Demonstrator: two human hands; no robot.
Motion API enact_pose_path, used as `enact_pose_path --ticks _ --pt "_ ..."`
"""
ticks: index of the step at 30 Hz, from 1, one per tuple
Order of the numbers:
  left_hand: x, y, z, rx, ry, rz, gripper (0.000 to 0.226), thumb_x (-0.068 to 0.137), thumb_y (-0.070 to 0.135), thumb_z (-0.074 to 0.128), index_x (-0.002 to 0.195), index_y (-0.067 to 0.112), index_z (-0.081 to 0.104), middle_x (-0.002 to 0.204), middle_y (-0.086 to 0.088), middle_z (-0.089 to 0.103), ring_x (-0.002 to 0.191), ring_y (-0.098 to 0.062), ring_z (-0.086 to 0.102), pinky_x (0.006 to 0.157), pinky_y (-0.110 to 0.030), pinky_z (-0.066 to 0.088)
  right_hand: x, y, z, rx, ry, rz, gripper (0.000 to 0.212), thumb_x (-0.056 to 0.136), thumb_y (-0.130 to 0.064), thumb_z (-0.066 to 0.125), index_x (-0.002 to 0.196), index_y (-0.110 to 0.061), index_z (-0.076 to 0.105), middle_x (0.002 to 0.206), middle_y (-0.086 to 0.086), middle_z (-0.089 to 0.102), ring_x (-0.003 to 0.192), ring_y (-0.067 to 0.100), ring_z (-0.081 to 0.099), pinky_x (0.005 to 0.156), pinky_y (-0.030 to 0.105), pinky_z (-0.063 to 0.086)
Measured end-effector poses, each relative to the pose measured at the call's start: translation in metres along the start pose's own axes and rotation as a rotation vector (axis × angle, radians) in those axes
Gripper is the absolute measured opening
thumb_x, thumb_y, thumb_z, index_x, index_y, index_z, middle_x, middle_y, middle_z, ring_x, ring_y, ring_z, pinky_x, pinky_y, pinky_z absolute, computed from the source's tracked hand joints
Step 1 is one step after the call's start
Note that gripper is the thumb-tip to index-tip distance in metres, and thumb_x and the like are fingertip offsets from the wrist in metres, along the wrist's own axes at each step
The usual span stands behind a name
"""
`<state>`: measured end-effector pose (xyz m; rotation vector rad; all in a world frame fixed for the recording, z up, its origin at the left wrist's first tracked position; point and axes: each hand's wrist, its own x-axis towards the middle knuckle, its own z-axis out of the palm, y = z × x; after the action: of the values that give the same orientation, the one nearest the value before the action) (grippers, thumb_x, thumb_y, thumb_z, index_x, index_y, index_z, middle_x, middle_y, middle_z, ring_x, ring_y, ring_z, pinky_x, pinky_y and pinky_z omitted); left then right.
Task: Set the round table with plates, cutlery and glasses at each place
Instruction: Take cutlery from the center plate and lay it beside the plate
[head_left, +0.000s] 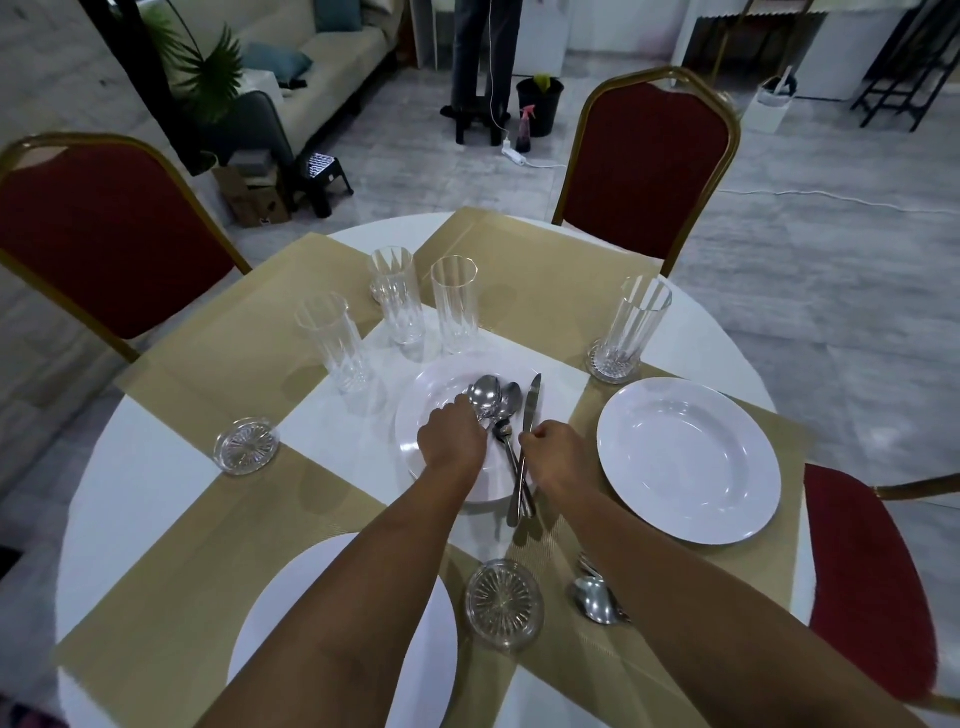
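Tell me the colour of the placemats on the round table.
Golden beige placemats, finely woven; best seen in the head view.

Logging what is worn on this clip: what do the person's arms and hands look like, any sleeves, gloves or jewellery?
The left hand and right hand are bare, with no gloves. No ring, watch or bracelet shows on the parts in view. The left forearm and right forearm are uncovered down to the frame's bottom edge, so no sleeve is visible. No markings or cables show.

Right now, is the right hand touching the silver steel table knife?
Touching. Head view: the right hand pinches the silver steel table knife mid-length with its fingers; no gap.
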<state>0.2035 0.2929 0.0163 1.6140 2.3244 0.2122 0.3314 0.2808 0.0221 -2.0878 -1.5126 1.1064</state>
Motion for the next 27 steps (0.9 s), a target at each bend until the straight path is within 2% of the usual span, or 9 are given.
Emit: enact_pose_path --ticks 3,6,8,12,15,17,20,27 --pt "-0.001 -0.001 0.002 -0.004 -0.046 -0.006 0.024 0.094 0.018 0.049 0.116 0.012 0.054 0.113 -0.007 0.064 0.107 -0.027 0.060 0.074 -0.032 0.044 -0.001 0.000 -0.001 -0.012 0.003 -0.007 0.020 0.089 -0.024 0.050 0.075 -0.015 0.061 0.078 0.005 0.066 0.074 0.025 0.061 0.055 0.026 0.035" --pt "-0.001 -0.001 0.003 -0.086 -0.085 -0.048 0.028 0.090 0.036 0.060 0.107 0.014 0.058 0.103 -0.005 0.066 0.098 -0.027 0.063 0.068 -0.030 0.042 -0.001 0.000 0.000 -0.014 0.004 -0.011 0.020 0.090 -0.026 0.050 0.077 -0.016 0.061 0.079 0.006 0.066 0.075 0.026 0.062 0.057 0.027 0.036" --pt "0.000 -0.001 0.003 -0.156 -0.099 -0.112 0.030 0.087 0.040 0.063 0.101 0.013 0.062 0.098 -0.006 0.068 0.092 -0.027 0.064 0.064 -0.029 0.041 0.000 0.001 0.000 -0.015 0.005 -0.017 0.021 0.091 -0.026 0.050 0.078 -0.014 0.063 0.078 0.006 0.065 0.072 0.024 0.060 0.056 0.027 0.036" --pt "0.004 0.001 0.001 -0.174 -0.111 -0.155 0.025 0.086 0.037 0.066 0.090 0.013 0.066 0.092 -0.006 0.070 0.085 -0.027 0.065 0.061 -0.028 0.041 0.001 0.001 0.000 -0.016 0.007 -0.019 0.022 0.091 -0.025 0.050 0.083 -0.012 0.066 0.079 0.006 0.066 0.072 0.023 0.060 0.056 0.026 0.036" --pt "0.007 0.004 -0.002 -0.147 -0.127 -0.175 0.018 0.086 0.030 0.066 0.094 0.014 0.067 0.097 -0.004 0.069 0.091 -0.026 0.065 0.065 -0.027 0.043 0.002 0.003 0.002 0.007 0.009 -0.012 0.021 0.091 -0.026 0.050 0.083 -0.013 0.065 0.080 0.006 0.066 0.076 0.025 0.062 0.062 0.028 0.040" --pt "0.009 0.008 -0.001 -0.073 -0.130 -0.136 0.012 0.088 0.019 0.060 0.096 0.014 0.067 0.102 -0.005 0.069 0.095 -0.025 0.065 0.069 -0.028 0.046 0.003 0.003 0.003 0.004 0.009 -0.009 0.022 0.091 -0.026 0.050 0.085 -0.012 0.066 0.082 0.006 0.067 0.077 0.025 0.062 0.063 0.028 0.040" --pt "0.007 0.012 -0.001 0.001 -0.114 -0.101 0.022 0.090 0.008 0.050 0.104 0.013 0.067 0.109 -0.006 0.067 0.102 -0.026 0.064 0.077 -0.029 0.046 0.003 0.004 0.003 -0.001 0.011 -0.016 0.019 0.090 -0.026 0.050 0.079 -0.015 0.061 0.078 0.005 0.064 0.075 0.025 0.060 0.063 0.028 0.039" --pt "0.005 0.005 -0.009 -0.105 -0.157 -0.224 0.017 0.088 0.007 0.051 0.097 0.011 0.066 0.104 -0.007 0.068 0.097 -0.027 0.065 0.071 -0.029 0.046 0.006 0.006 0.005 0.033 0.001 -0.006 0.017 0.090 -0.024 0.050 0.076 -0.017 0.057 0.074 0.002 0.061 0.070 0.023 0.057 0.062 0.028 0.041"
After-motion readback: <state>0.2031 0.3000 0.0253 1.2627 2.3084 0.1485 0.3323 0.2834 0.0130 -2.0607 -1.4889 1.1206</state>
